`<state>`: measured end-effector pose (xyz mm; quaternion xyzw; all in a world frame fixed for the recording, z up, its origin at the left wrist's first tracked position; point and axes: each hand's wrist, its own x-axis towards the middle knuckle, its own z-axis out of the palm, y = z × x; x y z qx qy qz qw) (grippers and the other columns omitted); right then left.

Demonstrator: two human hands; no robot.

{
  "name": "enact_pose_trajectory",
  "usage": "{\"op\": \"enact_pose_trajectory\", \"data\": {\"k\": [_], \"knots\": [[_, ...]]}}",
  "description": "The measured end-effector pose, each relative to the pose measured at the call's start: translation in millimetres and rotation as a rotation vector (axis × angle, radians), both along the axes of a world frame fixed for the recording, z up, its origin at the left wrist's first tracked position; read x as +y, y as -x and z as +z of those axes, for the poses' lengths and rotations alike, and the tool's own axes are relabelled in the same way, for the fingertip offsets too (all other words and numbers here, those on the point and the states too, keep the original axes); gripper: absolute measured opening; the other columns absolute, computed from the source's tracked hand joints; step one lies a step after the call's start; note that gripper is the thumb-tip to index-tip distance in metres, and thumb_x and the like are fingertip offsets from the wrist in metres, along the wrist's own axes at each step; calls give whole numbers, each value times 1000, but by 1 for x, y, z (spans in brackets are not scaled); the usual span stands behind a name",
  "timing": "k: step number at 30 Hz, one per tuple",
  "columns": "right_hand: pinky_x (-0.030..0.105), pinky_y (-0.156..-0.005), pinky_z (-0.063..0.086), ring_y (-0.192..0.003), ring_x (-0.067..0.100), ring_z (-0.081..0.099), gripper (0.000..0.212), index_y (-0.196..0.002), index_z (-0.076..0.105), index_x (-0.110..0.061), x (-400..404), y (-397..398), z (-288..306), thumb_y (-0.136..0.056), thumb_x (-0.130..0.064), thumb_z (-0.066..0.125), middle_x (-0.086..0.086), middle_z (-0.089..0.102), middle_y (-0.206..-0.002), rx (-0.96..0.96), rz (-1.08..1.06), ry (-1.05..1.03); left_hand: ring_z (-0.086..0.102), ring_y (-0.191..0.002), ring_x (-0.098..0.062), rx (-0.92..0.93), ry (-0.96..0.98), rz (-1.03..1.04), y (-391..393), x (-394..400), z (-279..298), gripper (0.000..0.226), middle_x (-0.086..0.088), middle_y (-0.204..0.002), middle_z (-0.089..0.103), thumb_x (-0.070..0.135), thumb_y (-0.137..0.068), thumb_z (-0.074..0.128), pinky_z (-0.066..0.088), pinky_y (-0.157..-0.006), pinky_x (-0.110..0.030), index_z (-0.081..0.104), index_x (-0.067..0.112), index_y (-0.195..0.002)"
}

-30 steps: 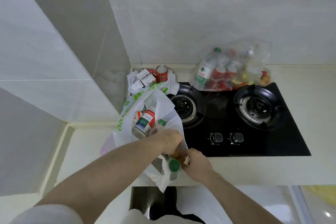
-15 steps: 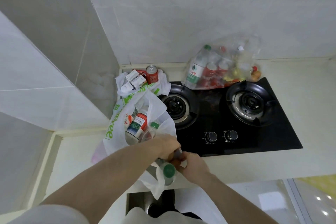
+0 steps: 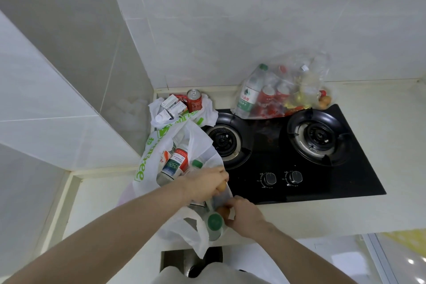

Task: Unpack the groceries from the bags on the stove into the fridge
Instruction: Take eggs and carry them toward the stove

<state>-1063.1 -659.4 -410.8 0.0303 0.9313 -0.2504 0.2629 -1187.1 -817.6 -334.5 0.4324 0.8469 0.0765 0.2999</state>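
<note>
Head view: the left hand (image 3: 205, 183) reaches into the mouth of the white bag (image 3: 161, 152) with green print, fingers curled around a small orange-brown round thing, perhaps an egg (image 3: 222, 187). Just below it and to its right, the right hand (image 3: 245, 215) is curled too, pinching the near edge of the bag, with a second orange-brown round thing (image 3: 224, 211) against its fingers; whether it grips that one cannot be told. A bottle with a green cap (image 3: 214, 222) lies in the bag right beside the right hand, its cap toward the camera. Just beyond the left hand, inside the bag, lie a bottle with a red and green label (image 3: 176, 165) and another green-capped bottle (image 3: 197, 163). Farther off behind the left hand, a second white bag holds a red can (image 3: 194, 100) and small cartons (image 3: 171, 106). Well beyond the right hand, a clear bag (image 3: 283, 90) of bottles and cans leans at the back of the black stove (image 3: 345, 180), between its two burners.
</note>
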Motion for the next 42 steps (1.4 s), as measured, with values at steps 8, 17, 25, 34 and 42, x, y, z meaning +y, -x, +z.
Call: {"op": "enact_pose_trajectory", "data": {"k": [8, 17, 25, 34, 42], "knots": [[40, -92, 54, -111, 23, 64, 39, -125, 63, -40, -6, 10, -1, -87, -38, 71, -9, 52, -132, 36, 196, -59, 55, -114, -12, 22, -291, 333, -14, -38, 61, 45, 17, -136, 47, 28, -97, 66, 45, -101, -31, 47, 31, -137], [30, -86, 55, -92, 8, 62, 35, -122, 61, -34, 13, 1, -1, -90, -38, 72, -14, 63, -113, 19, -80, 222, 54, -107, -6, -11, -439, 544, -34, -50, 78, 44, 18, -129, 54, 33, -96, 70, 50, -94, -28, 52, 32, -136], [24, -68, 58, -73, 13, 69, 26, -121, 62, -29, 11, -15, 44, -98, -20, 69, -1, 67, -110, 136, -560, 625, 64, -81, -12, -227, -647, 826, -52, -62, 87, 34, 11, -100, 68, 39, -91, 74, 57, -81, -33, 60, 42, -122], [27, -75, 60, -99, 25, 72, 31, -123, 67, -28, 8, -59, 116, -95, -19, 75, -1, 75, -109, 264, -780, 792, 69, -88, -19, -381, -777, 742, -83, -50, 116, 25, 16, -99, 69, 43, -92, 72, 59, -80, -31, 64, 48, -115], [36, -79, 59, -80, 11, 68, 29, -106, 75, -42, 63, -148, 181, -88, -20, 82, -11, 74, -108, 434, -958, 736, 74, -89, -14, -460, -791, 616, -109, 32, 136, 25, 17, -104, 73, 33, -94, 72, 56, -81, -28, 65, 41, -116]]}}
